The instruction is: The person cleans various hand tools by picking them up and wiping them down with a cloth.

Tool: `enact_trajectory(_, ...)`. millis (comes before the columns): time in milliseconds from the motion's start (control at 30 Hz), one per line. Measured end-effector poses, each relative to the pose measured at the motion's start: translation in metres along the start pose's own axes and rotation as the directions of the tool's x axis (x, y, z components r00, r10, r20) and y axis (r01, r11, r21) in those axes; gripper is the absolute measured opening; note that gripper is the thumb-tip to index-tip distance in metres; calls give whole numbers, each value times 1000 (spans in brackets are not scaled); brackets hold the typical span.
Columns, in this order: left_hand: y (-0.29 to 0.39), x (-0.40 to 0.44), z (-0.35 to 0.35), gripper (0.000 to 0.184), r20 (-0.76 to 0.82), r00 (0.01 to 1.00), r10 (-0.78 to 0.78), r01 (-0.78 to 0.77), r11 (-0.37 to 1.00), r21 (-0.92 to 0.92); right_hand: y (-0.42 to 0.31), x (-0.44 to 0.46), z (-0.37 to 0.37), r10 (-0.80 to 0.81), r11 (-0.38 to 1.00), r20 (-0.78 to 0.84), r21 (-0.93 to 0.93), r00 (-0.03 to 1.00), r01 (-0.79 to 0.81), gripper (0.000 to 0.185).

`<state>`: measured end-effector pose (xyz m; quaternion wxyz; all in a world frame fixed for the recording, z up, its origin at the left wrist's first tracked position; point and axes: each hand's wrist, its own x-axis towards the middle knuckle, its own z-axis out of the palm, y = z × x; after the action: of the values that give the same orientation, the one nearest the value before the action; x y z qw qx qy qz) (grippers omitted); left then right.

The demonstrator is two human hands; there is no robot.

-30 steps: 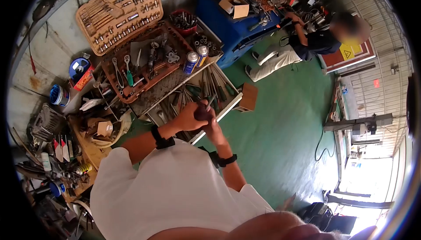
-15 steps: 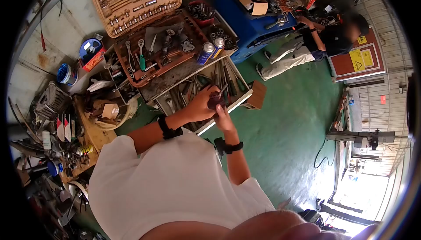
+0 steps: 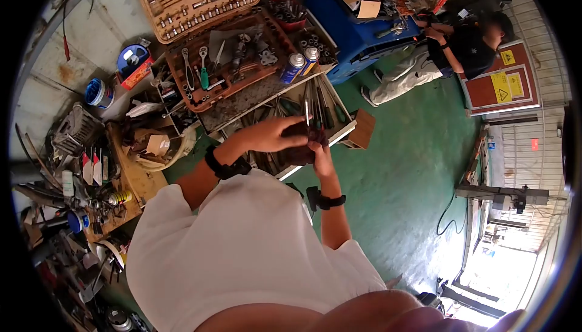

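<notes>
left hand (image 3: 265, 136) touches a dark cloth (image 3: 299, 155), grip unclear; right hand's fingers (image 3: 316, 148) clasp it

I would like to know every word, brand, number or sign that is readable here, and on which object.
No words, brands or numbers are readable.
Yellow signs on the red-brown board: warning triangles visible; writing too small.
Spray cans: labels too blurred.
Red box: printing too blurred.
Yellow can: too blurred.

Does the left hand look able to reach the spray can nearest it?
Probably yes: the left hand, against the dark bundle, would need to cross the open drawer, but nothing visible stands before the spray can.
</notes>
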<state>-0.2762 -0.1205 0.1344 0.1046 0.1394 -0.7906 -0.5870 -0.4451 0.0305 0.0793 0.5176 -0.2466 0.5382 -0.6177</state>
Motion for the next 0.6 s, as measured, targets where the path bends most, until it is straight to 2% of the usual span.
enact_trajectory(33, 8, -2, -6, 51, -70, 993, -96, 103, 989, 103, -9, -3, 8, -25, 999, 14, -43, 1000, 25, 40)
enact_trajectory(67, 11, -2, -11, 51, -70, 993, -97, 104, 989, 104, -12, -3, 7, -24, 999, 15, -41, 1000, 25, 40)
enact_trajectory(133, 11, -3, -23, 45, -260, 960, -108, 198, 915, 352, -16, -5, 0, -233, 880, 90, -404, 968, 249, 47)
enact_trajectory(167, 11, -3, -29, 40, -215, 968, -127, 177, 957, 232, -17, -6, -1, -232, 881, 90, -403, 968, 249, 47)
enact_trajectory(200, 5, 0, -26, 40, -215, 968, -129, 179, 956, 232, -16, -8, -1, -206, 928, 44, -309, 978, 210, 50)
enact_trajectory(233, -3, 3, -19, 38, -239, 971, 11, 17, 993, 115, -16, -11, -2, -173, 963, 2, -210, 985, 169, 54)
enact_trajectory(267, -8, 7, -14, 37, -280, 949, 147, -153, 988, 3, -13, -11, -3, -171, 963, 3, -210, 985, 168, 54)
enact_trajectory(300, -3, 8, -6, 31, -215, 976, 8, -54, 977, -209, -8, -9, -3, -194, 956, 39, -215, 980, 197, 56)
enact_trajectory(333, -7, 14, 9, 31, -217, 976, 10, -57, 976, -209, -6, -8, -1, -216, 949, 74, -220, 974, 227, 58)
enact_trajectory(400, -18, 29, 38, 26, -404, 911, 88, -291, 830, -476, -5, -5, 8, -206, 947, 61, -240, 977, 215, 59)
enact_trajectory(467, -18, 33, 45, 23, -421, 903, 85, -304, 818, -488, -7, -4, 16, -189, 947, 43, -257, 981, 194, 59)
enact_trajectory(533, -20, 35, 48, 22, -451, 892, -5, -238, 844, -480, -8, -1, 21, -355, 843, 114, -391, 928, 370, 61)
enact_trajectory(600, -19, 32, 52, 22, -465, 885, -12, -225, 864, -451, -5, -4, 18, -295, 877, 108, -365, 949, 314, 60)
